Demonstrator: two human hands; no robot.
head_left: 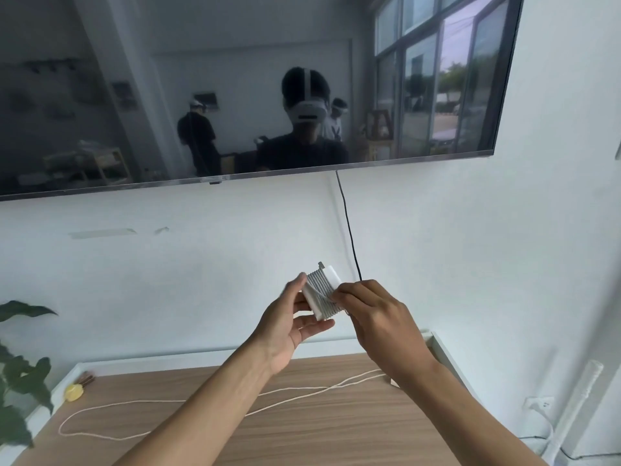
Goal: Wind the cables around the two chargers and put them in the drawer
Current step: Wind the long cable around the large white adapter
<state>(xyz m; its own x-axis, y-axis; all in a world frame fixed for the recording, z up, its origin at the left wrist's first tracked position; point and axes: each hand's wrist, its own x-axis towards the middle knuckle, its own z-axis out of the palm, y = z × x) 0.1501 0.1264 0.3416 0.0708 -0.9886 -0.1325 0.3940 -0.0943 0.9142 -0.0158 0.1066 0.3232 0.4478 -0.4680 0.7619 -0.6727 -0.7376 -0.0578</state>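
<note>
Both forearms stretched from six o'clock toward twelve, converging. The left hand (292,322), palm up, pinched the charger (323,290); the right hand (376,314), at its three o'clock, curled fingers onto it.

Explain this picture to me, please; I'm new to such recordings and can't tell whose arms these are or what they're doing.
No machine here: a person wears a camera on the head, so this single picture looks forward and down at their own arms. The left hand holds a white charger, its grey cable already wrapped round it in neat turns. The right hand pinches the cable's end against it. Below is a wooden table with a second, cream cable lying loose. The dark television on the wall reflects the room.
</note>
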